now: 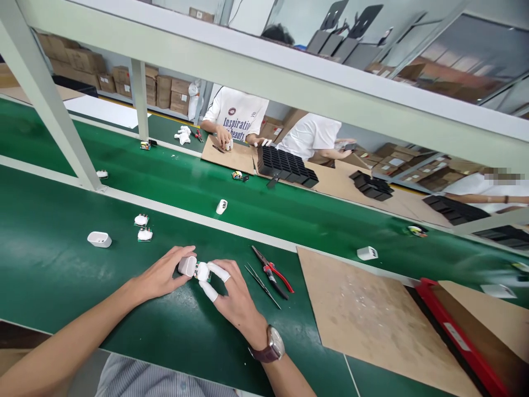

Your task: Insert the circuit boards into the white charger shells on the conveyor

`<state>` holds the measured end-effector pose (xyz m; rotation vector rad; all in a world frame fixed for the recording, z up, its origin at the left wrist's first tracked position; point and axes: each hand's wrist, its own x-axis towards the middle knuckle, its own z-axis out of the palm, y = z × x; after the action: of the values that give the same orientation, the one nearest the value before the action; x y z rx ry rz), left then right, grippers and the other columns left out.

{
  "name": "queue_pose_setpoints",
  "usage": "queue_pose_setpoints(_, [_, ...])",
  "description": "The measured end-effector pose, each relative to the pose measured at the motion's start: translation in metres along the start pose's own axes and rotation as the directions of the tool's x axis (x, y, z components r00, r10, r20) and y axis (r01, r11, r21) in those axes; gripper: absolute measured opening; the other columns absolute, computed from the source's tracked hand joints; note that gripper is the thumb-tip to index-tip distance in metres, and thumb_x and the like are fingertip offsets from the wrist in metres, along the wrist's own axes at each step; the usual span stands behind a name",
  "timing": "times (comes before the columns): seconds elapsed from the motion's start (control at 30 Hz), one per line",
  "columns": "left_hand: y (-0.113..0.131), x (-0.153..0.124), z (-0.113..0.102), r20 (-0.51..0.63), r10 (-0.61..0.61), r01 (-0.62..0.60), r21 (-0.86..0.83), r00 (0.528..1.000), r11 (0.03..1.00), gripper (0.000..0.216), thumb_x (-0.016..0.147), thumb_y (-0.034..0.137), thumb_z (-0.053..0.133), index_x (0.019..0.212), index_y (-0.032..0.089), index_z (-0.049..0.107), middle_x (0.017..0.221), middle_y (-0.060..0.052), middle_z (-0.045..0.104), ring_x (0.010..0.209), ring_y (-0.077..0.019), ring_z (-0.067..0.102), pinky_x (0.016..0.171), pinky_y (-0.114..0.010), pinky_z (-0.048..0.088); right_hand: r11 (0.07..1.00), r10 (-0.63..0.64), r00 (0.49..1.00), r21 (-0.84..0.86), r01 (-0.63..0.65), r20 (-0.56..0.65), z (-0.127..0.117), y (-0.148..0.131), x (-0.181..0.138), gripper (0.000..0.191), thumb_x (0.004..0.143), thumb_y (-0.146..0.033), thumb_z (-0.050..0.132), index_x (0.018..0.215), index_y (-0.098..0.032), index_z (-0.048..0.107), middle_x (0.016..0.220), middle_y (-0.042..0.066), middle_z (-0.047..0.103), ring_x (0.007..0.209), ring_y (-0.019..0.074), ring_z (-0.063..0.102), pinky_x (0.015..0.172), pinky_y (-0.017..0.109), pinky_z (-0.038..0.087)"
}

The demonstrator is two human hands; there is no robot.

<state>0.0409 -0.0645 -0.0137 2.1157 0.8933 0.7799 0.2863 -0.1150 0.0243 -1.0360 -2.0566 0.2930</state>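
Note:
My left hand (167,273) grips a white plastic charger housing (187,266) between thumb and fingers, its open end turned to the right. Against that opening, my right hand (233,292) pinches a small circuit board (202,272) with a white covering on top. White finger cots cover its thumb and index finger, and a watch (273,344) is on the wrist. Right of this hand lie tweezers (263,285) and red-and-black pliers (273,272). Two more circuit boards (144,235) and another white housing (99,239) rest on the green table to the left.
A brown board (351,309) and a red-edged tray (454,331) occupy the right side. Beyond a pale rail runs a green conveyor belt (177,187) carrying white housings (367,253) and boards. Co-workers in white shirts sit across, near black trays (285,164). A shelf frame (248,60) crosses overhead.

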Motion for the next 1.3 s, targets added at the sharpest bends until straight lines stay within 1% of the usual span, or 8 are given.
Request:
queue_pose_setpoints(0.1, [0.0,0.0,0.001,-0.009,0.026,-0.026,0.01,1.0,1.0,0.074,0.099,0.02,0.064,0.161,0.035,0.026,0.143,-0.008,0.059,0.134,-0.0252,0.057,0.114,-0.046,0.05,0.997,-0.066,0.998,-0.049,0.067,0.022,0.001,-0.003,0.001,0.051,0.097,-0.011,0.066,0.143,-0.025,0.049,0.124,0.012,0.065,0.11,0.0268,0.06,0.09,0.048,0.059])
queue_pose_setpoints(0.23, [0.001,-0.001,0.002,0.011,0.046,-0.046,0.019,0.999,0.999,0.075,0.099,0.018,0.063,0.161,0.035,0.026,0.144,-0.009,0.059,0.134,-0.0257,0.057,0.11,-0.045,0.052,0.988,-0.103,0.992,-0.111,0.111,0.073,0.004,-0.005,0.003,0.053,0.097,-0.01,0.064,0.146,-0.022,0.047,0.125,0.015,0.063,0.11,0.0287,0.058,0.089,0.048,0.059])
queue_pose_setpoints(0.5, [0.007,-0.002,-0.001,0.027,0.05,-0.053,0.113,0.998,0.992,0.069,0.101,0.022,0.062,0.159,0.033,0.027,0.142,-0.008,0.064,0.124,-0.027,0.061,0.107,-0.049,0.05,0.963,-0.127,0.973,-0.213,0.167,0.192,-0.003,-0.012,0.013,0.047,0.097,-0.007,0.058,0.142,-0.017,0.05,0.123,0.017,0.062,0.107,0.0307,0.056,0.087,0.049,0.059])
queue_pose_setpoints(0.7, [0.011,-0.001,0.0,0.026,0.059,-0.062,0.118,0.998,0.991,0.068,0.102,0.023,0.061,0.159,0.034,0.025,0.143,-0.008,0.064,0.127,-0.0276,0.061,0.106,-0.048,0.05,0.965,-0.091,0.969,-0.221,0.143,0.23,-0.007,-0.017,0.017,0.036,0.099,-0.01,0.057,0.134,-0.019,0.054,0.121,0.015,0.062,0.106,0.0295,0.057,0.086,0.047,0.059])
queue_pose_setpoints(0.93, [0.01,0.0,-0.001,0.029,0.034,-0.037,0.111,0.999,0.993,0.071,0.101,0.023,0.063,0.158,0.035,0.023,0.144,-0.007,0.064,0.128,-0.0285,0.06,0.107,-0.05,0.05,0.973,-0.084,0.977,-0.196,0.124,0.197,-0.006,-0.012,0.014,0.038,0.101,-0.013,0.057,0.138,-0.019,0.051,0.122,0.016,0.062,0.107,0.0299,0.056,0.086,0.048,0.059])
queue_pose_setpoints(1.07, [0.009,0.0,0.002,0.03,0.027,-0.03,0.102,0.999,0.994,0.069,0.1,0.024,0.063,0.158,0.034,0.026,0.144,-0.008,0.064,0.129,-0.0293,0.06,0.109,-0.051,0.049,0.972,-0.082,0.974,-0.197,0.125,0.212,-0.005,-0.012,0.013,0.033,0.101,-0.014,0.055,0.134,-0.02,0.054,0.12,0.015,0.062,0.106,0.0298,0.057,0.084,0.048,0.06])
queue_pose_setpoints(1.2, [0.008,-0.001,0.005,0.04,0.031,-0.034,0.085,0.999,0.996,0.063,0.101,0.025,0.062,0.156,0.032,0.032,0.144,-0.008,0.063,0.128,-0.0287,0.061,0.11,-0.05,0.049,0.963,-0.082,0.968,-0.232,0.139,0.238,-0.002,-0.012,0.012,0.025,0.098,-0.009,0.052,0.12,-0.018,0.06,0.12,0.016,0.061,0.104,0.0308,0.057,0.083,0.05,0.06])
queue_pose_setpoints(1.3, [0.007,-0.003,0.006,0.072,-0.013,0.009,0.057,0.997,0.998,0.062,0.099,0.024,0.063,0.154,0.03,0.036,0.144,-0.009,0.064,0.13,-0.029,0.061,0.109,-0.049,0.051,0.964,-0.061,0.969,-0.237,0.12,0.241,0.0,-0.01,0.011,0.021,0.099,-0.012,0.055,0.117,-0.02,0.062,0.119,0.015,0.062,0.102,0.0308,0.058,0.081,0.049,0.062])
